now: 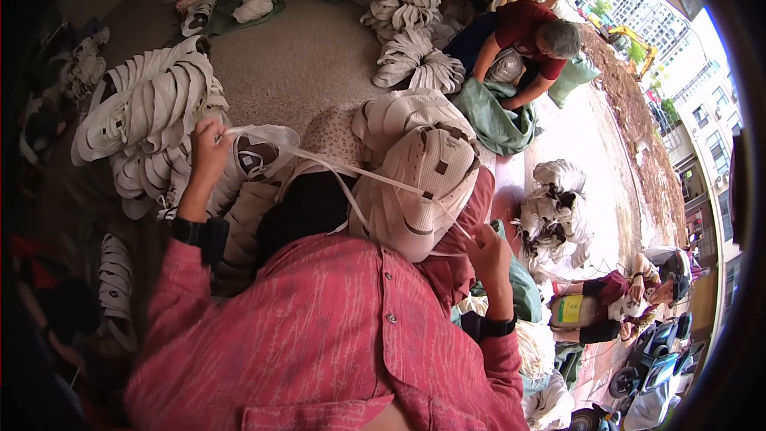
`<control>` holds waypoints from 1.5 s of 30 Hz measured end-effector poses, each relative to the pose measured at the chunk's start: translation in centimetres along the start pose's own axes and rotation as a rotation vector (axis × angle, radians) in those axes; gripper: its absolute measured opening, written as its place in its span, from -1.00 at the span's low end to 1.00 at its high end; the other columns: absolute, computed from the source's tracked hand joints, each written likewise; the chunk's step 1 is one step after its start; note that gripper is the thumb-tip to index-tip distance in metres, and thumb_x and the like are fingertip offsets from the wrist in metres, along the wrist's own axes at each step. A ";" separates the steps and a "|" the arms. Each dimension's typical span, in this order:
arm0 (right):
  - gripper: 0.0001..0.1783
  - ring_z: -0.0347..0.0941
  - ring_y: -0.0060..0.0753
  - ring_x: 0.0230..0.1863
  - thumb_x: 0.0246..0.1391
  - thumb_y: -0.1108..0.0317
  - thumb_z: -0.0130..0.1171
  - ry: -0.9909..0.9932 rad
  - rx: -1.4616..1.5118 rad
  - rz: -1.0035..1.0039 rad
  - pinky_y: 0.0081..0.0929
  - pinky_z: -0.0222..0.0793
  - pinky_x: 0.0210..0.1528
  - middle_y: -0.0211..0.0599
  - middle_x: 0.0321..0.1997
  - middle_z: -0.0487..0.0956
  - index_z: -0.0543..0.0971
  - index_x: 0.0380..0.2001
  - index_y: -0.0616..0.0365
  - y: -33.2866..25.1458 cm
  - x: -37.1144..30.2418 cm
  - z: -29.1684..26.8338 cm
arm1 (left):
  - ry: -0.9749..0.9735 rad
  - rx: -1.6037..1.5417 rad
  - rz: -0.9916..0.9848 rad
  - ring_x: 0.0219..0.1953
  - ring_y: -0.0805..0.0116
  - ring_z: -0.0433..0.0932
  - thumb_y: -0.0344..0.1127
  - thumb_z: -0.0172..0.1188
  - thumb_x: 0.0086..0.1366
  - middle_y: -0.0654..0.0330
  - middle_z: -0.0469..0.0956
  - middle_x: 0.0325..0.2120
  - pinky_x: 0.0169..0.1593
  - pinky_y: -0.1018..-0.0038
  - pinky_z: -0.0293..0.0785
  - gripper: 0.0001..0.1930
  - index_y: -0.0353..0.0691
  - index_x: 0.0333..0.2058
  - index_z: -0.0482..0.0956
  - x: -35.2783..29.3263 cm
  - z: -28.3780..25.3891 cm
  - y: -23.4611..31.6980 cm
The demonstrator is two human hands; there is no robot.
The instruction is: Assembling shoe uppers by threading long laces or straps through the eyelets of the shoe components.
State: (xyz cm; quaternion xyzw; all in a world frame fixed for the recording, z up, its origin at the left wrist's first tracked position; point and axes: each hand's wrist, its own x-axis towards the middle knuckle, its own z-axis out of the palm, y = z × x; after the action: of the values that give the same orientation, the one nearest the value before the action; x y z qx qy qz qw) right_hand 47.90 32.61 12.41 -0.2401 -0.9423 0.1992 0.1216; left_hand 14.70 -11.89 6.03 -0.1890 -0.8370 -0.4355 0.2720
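Note:
On my lap rests a bundle of white shoe uppers, nested in one another, with small dark square patches on the top one. A flat white lace stretches from my left hand across to the top upper. My left hand, raised to the left of the bundle, is closed on one end of that lace. Close to the bundle's right side, my right hand pinches a thin white strand that runs to the same upper. Another length of lace hangs in a loop over the bundle's near left side.
Stacked white shoe uppers stand to my left, with more piles at the back and on the right. Ahead right, a person bends over a green sack. Another person sits at right near a parked scooter.

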 end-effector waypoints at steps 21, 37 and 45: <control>-0.51 0.26 -0.23 0.21 -0.07 0.60 0.12 0.602 2.376 -0.528 0.05 -0.27 0.44 -0.27 0.09 0.46 0.47 0.02 0.23 9.4 -8.2 -13.5 | -0.244 -1.595 -0.986 -0.16 0.46 0.53 -0.33 -0.11 0.43 0.21 0.57 -0.26 -0.15 0.58 0.41 -0.83 -0.25 -0.23 0.44 1.1 4.1 15.4; -0.40 0.47 -0.45 -0.03 0.05 -0.10 0.20 0.836 1.845 0.414 -0.26 0.46 -0.10 -0.31 -0.04 0.59 0.54 -0.03 0.18 32.0 -19.5 -13.4 | 0.454 -1.190 -0.872 -0.71 0.63 -0.02 -0.28 0.09 0.36 0.45 0.06 -0.66 -0.68 0.62 -0.09 -0.86 -0.16 -0.18 0.40 2.1 -10.4 -8.9; -0.64 0.53 -0.39 -0.17 0.20 0.07 0.09 0.714 1.953 0.404 -0.32 0.42 -0.16 -0.45 -0.12 0.64 0.59 -0.09 0.07 38.1 -18.4 -8.9 | 0.469 -0.949 -0.478 -0.51 0.54 0.18 -0.41 -0.08 0.38 0.34 0.25 -0.35 -0.49 0.61 0.17 -0.59 -0.27 0.19 0.27 0.3 -14.7 -16.7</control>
State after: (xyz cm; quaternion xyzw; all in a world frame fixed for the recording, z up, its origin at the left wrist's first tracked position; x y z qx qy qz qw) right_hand 81.90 56.84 1.35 -0.2351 -0.2257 0.8046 0.4964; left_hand 9.52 -33.24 2.70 0.0056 -0.4872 -0.8426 0.2296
